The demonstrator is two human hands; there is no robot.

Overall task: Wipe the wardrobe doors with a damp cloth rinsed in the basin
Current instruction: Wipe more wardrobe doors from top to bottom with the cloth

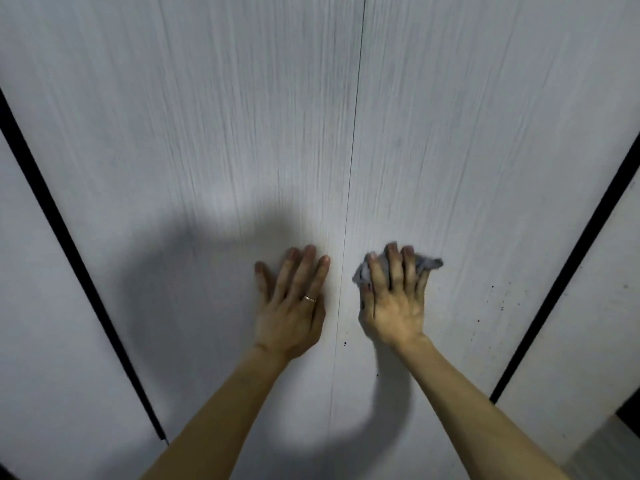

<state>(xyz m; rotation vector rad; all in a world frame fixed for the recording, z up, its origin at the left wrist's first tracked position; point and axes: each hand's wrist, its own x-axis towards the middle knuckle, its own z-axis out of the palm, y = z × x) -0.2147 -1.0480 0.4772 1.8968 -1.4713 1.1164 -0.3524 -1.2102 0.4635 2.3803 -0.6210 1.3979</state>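
Two pale grey wardrobe doors fill the view, the left door (214,140) and the right door (467,140), meeting at a thin vertical seam. My left hand (292,303), with a ring on one finger, lies flat with straight fingers against the left door just beside the seam. My right hand (393,299) presses a small grey cloth (429,264) onto the right door; its fingers curl a little over the cloth, which sticks out past the fingertips and by the thumb. Most of the cloth is hidden under the palm.
Dark vertical gaps edge the doors at the left (69,244) and right (568,258), with further pale panels beyond. Small dark specks (498,303) dot the right door beside my right hand. A strip of floor (609,441) shows at the bottom right. No basin in view.
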